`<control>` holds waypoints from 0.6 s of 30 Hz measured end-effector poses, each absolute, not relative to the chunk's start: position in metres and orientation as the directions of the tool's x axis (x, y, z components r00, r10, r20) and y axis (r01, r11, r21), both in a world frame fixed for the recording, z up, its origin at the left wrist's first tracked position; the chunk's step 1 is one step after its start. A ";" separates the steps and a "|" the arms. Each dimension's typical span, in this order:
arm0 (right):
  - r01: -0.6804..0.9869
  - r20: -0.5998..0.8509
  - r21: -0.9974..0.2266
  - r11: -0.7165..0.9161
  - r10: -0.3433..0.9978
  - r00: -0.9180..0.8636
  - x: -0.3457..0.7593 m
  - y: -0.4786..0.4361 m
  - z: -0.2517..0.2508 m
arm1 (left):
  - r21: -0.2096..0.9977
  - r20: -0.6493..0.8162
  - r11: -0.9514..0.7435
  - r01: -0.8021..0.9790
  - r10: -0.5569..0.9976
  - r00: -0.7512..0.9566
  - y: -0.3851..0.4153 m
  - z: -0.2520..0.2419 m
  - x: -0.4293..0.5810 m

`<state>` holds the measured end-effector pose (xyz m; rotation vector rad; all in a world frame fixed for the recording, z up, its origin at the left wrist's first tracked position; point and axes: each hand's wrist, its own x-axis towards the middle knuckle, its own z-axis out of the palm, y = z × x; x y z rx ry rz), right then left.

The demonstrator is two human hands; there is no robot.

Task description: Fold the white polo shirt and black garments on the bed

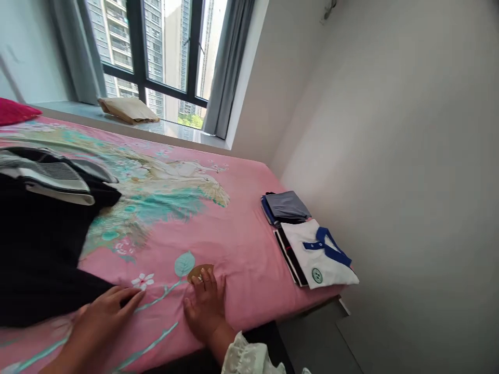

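Note:
My left hand lies on the pink printed bedsheet, beside the lower edge of a black garment. Its thumb and fingers are apart, and nothing shows between them. Whether it touches the black cloth, I cannot tell. Further right, my right hand rests palm down on the sheet, fingers stretched out near a printed brown leaf. A grey, black and white striped piece of clothing lies on top of the black garment. The left edge of the view cuts off both.
Along the bed's right side sit a folded white polo shirt with a blue collar, on other folded clothes, and a grey folded stack. A beige folded item is on the windowsill. Red cloth lies far left. A wall borders the right.

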<state>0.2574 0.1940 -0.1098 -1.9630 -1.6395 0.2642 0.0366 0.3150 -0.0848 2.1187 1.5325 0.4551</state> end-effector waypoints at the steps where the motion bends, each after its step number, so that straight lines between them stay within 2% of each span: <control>1: 0.850 0.201 -0.516 -0.106 0.949 0.241 0.257 0.190 -0.110 | 0.555 -0.002 -0.288 0.780 0.938 0.347 0.314 -0.076 0.042; 2: 0.862 0.205 -0.493 -0.119 0.947 0.248 0.257 0.186 -0.111 | 0.561 0.063 -0.335 0.757 0.929 0.365 0.313 -0.069 0.044; 4: 0.893 0.232 -0.428 -0.143 0.937 0.261 0.258 0.182 -0.115 | 0.491 0.195 -0.252 0.834 0.965 0.176 0.315 -0.060 0.039; 6: 0.915 0.272 -0.380 -0.136 0.929 0.252 0.257 0.181 -0.122 | 0.492 0.194 -0.101 0.865 0.981 0.005 0.319 -0.059 0.022; 10: 0.934 0.332 -0.342 -0.105 0.916 0.225 0.255 0.181 -0.135 | 0.660 0.103 0.062 0.749 0.979 -0.173 0.317 -0.059 -0.010; 14: 0.932 0.367 -0.351 -0.088 0.903 0.223 0.253 0.176 -0.138 | 0.785 0.077 0.053 0.617 0.980 -0.182 0.292 -0.044 0.012; 18: 0.874 0.353 -0.483 -0.052 0.902 0.248 0.260 0.178 -0.144 | 0.879 0.067 -0.082 0.471 0.997 0.048 0.211 -0.037 0.089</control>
